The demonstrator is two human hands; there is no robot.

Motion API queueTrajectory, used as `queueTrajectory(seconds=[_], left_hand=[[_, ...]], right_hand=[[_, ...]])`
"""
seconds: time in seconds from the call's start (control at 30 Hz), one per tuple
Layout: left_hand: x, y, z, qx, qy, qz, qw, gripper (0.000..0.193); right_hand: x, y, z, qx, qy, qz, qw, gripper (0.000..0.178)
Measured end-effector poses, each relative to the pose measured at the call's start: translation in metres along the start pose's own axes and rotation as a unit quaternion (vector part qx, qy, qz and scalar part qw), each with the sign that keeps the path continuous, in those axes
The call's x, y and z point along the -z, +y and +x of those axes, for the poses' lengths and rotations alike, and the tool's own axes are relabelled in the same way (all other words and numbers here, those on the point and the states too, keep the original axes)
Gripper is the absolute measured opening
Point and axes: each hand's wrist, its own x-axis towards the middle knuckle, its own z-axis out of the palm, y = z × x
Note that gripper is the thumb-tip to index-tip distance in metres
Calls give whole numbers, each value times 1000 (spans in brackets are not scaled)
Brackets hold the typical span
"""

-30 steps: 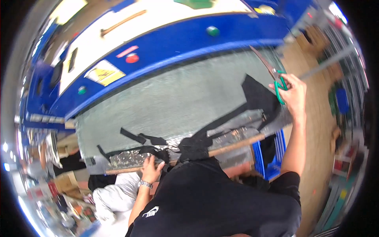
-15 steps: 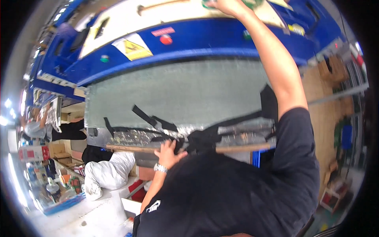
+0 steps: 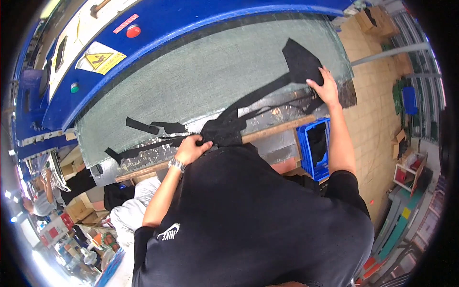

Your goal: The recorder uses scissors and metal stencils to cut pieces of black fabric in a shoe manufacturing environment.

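Note:
A tangle of black fabric strips (image 3: 222, 130) lies along the front edge of a grey-green worn machine bed (image 3: 191, 91). My left hand (image 3: 192, 149), with a metal-banded watch on its wrist, is closed on the bunched middle of the strips. To the right, a wider black fabric piece with a pointed end (image 3: 302, 61) rests on the bed. My right hand (image 3: 326, 89) grips that piece's near right edge between thumb and fingers. Narrow strips trail left from the bunch across the bed.
Behind the bed runs a blue machine beam (image 3: 162, 31) with a red button (image 3: 133, 31), a green button (image 3: 74, 88) and a yellow warning label (image 3: 100, 58). A blue crate (image 3: 308, 152) holding black material stands below the bed's right side. Another person (image 3: 45, 203) is at far left.
My right hand has come down from the top of the machine to the black fabric at the bed's right. My left hand stays at the bunched strips. The view has shifted and turned.

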Motion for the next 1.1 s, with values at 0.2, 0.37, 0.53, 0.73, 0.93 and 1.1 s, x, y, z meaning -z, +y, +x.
queueTrajectory(seconds=[0.2, 0.37, 0.53, 0.73, 0.93, 1.1], left_hand=[[-29, 31, 32, -65, 37, -238, 968, 30], [-40, 117, 34, -42, 2, -657, 752, 58], [-29, 99, 11, -7, -129, -735, 666, 58], [0, 107, -121, -60, 25, -746, 662, 35], [19, 80, -243, -230, 6, -537, 811, 39], [52, -27, -304, -206, 376, -620, 656, 32]], right_hand=[[-10, -62, -31, 38, 186, 77, 979, 13], [0, -204, -83, -15, -99, 504, 858, 19], [26, -294, -142, 155, -176, 494, 837, 26], [92, -303, -112, 415, -42, 461, 783, 32], [18, -444, -127, 522, -368, 461, 616, 48], [-52, -517, -200, 210, -636, 349, 655, 73]])
